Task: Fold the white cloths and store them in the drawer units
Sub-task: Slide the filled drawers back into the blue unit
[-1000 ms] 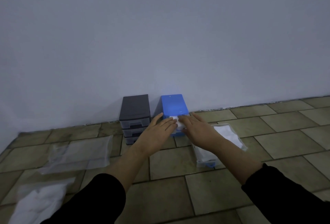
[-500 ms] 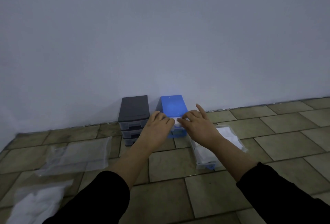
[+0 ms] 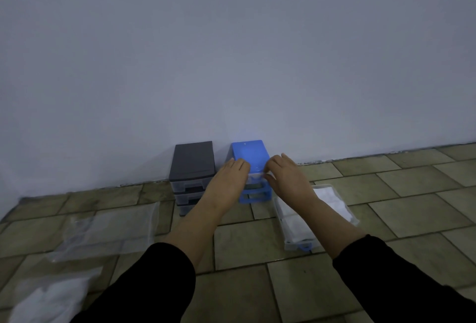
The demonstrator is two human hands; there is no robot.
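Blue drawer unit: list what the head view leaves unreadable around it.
- Blue drawer unit: top drawer front, covered by both hands; left hand, right hand.
- Whether a cloth is inside: hidden.
- Clear drawer on the floor: near end behind the right forearm.
- White cloth, bottom left: cut by the frame edge.

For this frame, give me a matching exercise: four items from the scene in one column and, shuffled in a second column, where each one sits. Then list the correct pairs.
Items:
1. grey drawer unit
2. blue drawer unit
3. pulled-out clear drawer holding white cloths
4. empty clear plastic bag

Places:
A. flat on the tiles at the left
B. against the wall, with both hands at its top drawer
C. on the floor under the right forearm
D. against the wall, left of its neighbour, untouched

Pairs: 1-D, 2-B, 3-C, 4-A
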